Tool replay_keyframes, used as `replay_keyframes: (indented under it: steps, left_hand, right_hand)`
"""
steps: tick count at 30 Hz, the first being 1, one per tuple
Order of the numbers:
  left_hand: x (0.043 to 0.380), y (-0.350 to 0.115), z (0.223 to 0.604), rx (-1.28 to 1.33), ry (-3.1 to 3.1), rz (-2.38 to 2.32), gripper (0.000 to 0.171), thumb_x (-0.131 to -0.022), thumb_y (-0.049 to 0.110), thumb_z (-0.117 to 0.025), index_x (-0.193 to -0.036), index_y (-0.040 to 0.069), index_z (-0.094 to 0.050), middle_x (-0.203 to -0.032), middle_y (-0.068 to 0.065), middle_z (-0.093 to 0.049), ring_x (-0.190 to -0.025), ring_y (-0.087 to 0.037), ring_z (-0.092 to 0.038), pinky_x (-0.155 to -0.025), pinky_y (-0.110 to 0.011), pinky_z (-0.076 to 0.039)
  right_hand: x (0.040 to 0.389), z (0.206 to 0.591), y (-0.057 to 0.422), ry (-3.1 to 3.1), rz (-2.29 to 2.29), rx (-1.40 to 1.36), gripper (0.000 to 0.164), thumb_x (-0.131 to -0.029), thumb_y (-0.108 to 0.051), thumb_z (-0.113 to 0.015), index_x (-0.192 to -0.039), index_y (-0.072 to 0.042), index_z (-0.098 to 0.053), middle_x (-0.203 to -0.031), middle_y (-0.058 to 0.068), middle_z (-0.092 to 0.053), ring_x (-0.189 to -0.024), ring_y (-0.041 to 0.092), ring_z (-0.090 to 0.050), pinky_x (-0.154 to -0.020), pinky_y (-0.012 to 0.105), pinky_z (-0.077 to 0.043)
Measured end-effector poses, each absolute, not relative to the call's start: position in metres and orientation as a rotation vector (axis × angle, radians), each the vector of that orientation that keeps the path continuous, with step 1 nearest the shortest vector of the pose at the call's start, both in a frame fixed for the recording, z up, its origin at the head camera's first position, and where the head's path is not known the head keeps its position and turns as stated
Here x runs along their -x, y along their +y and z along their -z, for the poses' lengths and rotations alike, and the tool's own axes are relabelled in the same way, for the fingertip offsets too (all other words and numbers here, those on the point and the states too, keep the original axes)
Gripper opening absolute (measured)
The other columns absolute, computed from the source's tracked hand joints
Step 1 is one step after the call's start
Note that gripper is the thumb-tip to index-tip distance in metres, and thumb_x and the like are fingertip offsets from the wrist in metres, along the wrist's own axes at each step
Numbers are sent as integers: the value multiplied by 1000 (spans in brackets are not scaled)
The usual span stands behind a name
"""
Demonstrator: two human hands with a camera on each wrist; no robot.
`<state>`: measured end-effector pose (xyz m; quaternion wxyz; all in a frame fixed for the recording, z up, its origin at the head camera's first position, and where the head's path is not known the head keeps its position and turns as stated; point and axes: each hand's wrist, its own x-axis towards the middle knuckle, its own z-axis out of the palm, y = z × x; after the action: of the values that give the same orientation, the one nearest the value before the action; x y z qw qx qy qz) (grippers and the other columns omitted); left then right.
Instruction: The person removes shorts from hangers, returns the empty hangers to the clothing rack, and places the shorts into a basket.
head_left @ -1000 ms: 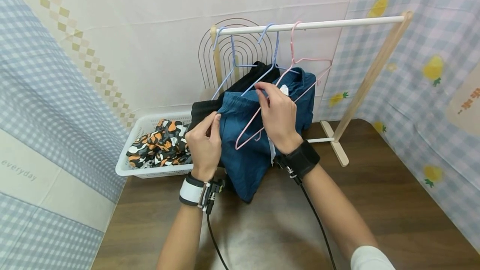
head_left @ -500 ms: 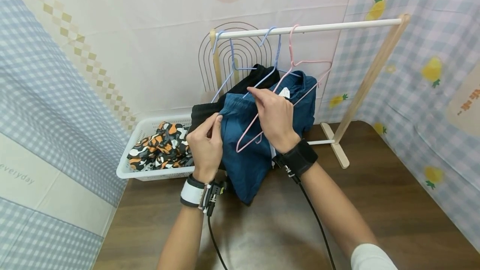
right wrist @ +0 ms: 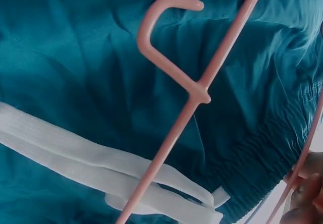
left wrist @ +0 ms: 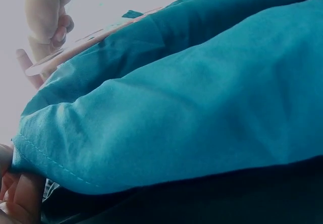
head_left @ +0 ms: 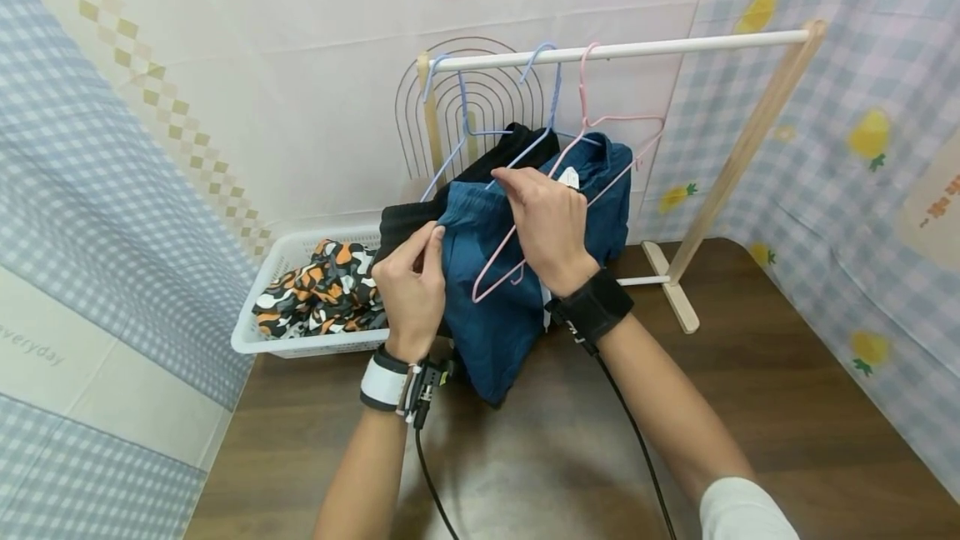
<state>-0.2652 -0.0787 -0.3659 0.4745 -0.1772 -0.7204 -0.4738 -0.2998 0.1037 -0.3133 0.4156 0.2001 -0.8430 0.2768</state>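
Blue shorts point(head_left: 487, 273) with an elastic waistband and a white drawstring point(right wrist: 101, 158) hang spread between both hands. My left hand point(head_left: 411, 290) pinches the left end of the waistband between thumb and fingers. My right hand point(head_left: 551, 227) is at the top of the waistband, its fingertips pinched on the lower arm of a blue hanger point(head_left: 555, 98); the exact contact is partly hidden. The hanger's end goes behind the waistband. A pink hanger point(right wrist: 166, 148) crosses in front of the shorts, passing by the right hand.
A white rail point(head_left: 697, 44) on a wooden stand point(head_left: 738, 157) carries the hangers. Black clothing point(head_left: 408, 219) hangs on another blue hanger point(head_left: 461, 107) behind. At left, a white basket point(head_left: 247, 340) holds camouflage-patterned cloth point(head_left: 326, 290). Patterned fabric walls surround the wooden table point(head_left: 300, 440).
The right hand's fingertips have moved a little left along the blue hanger and closed together. The left hand keeps its pinch, and the shorts stay nearly still.
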Motion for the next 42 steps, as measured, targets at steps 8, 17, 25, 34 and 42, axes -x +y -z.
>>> replay_keyframes:
  steps: [8,17,25,34,42]
  left_hand:
    - [265,-78,365,435,-1749,1163,19,-103,9,-69,-112,-3,-80,-99,-17,-80,-65,-25,-71,-63,-23,-52]
    - [265,-74,358,451,-1744,1154,19,-103,10,-69,-112,-3,-80,-94,-17,-79,-62,-25,-67,-61,-22,-48]
    - [263,-73,353,447,-1750,1157,19,-103,9,-69,-111,-3,-80,-92,-18,-79,-63,-25,-68,-62,-19,-47]
    - [265,-69,347,462,-1745,1162,20,-104,10,-69,-112,-4,-80,-90,-18,-78,-61,-25,-65,-61,-19,-45]
    - [268,-66,341,479,-1761,1158,22,-105,13,-67,-113,-3,-80,-88,-17,-78,-61,-23,-63,-60,-24,-45]
  right_hand:
    - [299,312,103,-2124,-718,-492,22,-106,-15,-66,-122,-9,-79,-112,11,-79,-88,30,-76,-64,38,-57]
    - [300,304,106,-2107,-715,-485,22,-106,-17,-66,-122,-8,-79,-112,11,-79,-90,30,-76,-66,38,-58]
    - [300,299,107,-2134,-737,-481,23,-106,-17,-67,-123,-7,-78,-113,11,-79,-96,30,-76,-73,39,-60]
    - [304,293,109,-2110,-718,-468,22,-105,-18,-67,-121,-6,-79,-110,12,-80,-93,30,-76,-71,40,-59]
    - [307,287,111,-2120,-735,-448,24,-107,-18,-65,-122,-5,-77,-111,13,-79,-93,31,-76,-71,41,-59]
